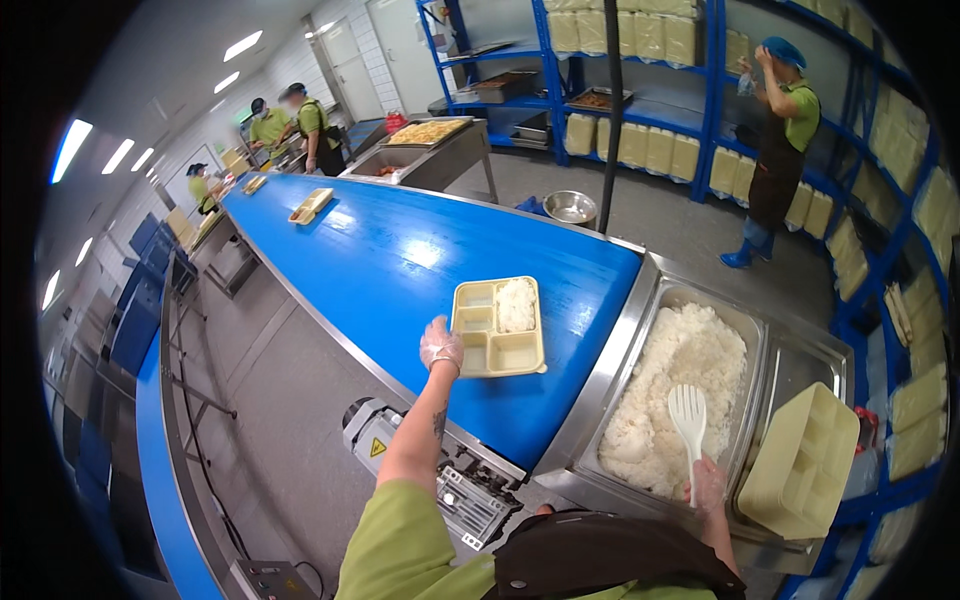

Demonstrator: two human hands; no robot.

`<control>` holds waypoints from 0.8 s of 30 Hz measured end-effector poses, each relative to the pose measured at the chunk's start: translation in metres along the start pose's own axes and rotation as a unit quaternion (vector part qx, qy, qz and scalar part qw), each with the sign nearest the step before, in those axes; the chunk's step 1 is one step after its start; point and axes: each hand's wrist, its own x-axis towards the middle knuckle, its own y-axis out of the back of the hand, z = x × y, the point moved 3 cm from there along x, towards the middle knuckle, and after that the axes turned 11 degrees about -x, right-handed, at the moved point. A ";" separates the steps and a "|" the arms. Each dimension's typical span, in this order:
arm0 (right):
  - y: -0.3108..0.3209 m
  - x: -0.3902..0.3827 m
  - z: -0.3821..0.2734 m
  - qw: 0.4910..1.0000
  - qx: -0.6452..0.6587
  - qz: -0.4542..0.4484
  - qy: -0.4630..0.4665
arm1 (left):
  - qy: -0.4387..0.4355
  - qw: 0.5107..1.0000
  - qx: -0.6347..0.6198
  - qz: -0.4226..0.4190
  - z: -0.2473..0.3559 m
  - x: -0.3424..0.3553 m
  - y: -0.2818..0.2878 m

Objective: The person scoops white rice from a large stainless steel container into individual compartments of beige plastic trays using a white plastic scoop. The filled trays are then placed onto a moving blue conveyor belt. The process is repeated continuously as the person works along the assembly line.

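On the blue conveyor belt (400,250) lies a cream compartment tray (515,353), with white rice (516,305) in its far right compartment. My left hand (441,345), in a clear plastic glove, is at the tray's left edge. Its fingers reach forward beside the rim rather than around it. In my gloved right hand (708,486) is the handle of a white slotted serving spoon (689,412), its head resting over the cooked rice (665,365) in a deep steel pan (757,340). A stack of cream compartment trays (800,460) leans just right of that hand.
Farther up the belt ride more filled trays (311,206). People (311,130) in green shirts stand at its far end; another person (785,140) is by the blue shelving (715,90). A steel bowl (570,207) and a dark pole (612,120) stand beyond the belt. A motor (370,435) sits below its near edge.
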 end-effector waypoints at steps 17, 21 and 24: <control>-0.021 0.004 0.010 0.999 -0.007 0.026 -0.024 | -0.133 0.959 0.204 -0.144 0.016 -0.011 -0.078; -0.023 -0.014 0.011 0.998 0.016 0.039 -0.038 | -0.050 0.957 0.259 -0.118 0.004 0.031 -0.079; -0.022 -0.020 0.020 0.999 0.040 0.030 -0.021 | 0.002 0.972 0.233 -0.041 0.014 0.041 -0.073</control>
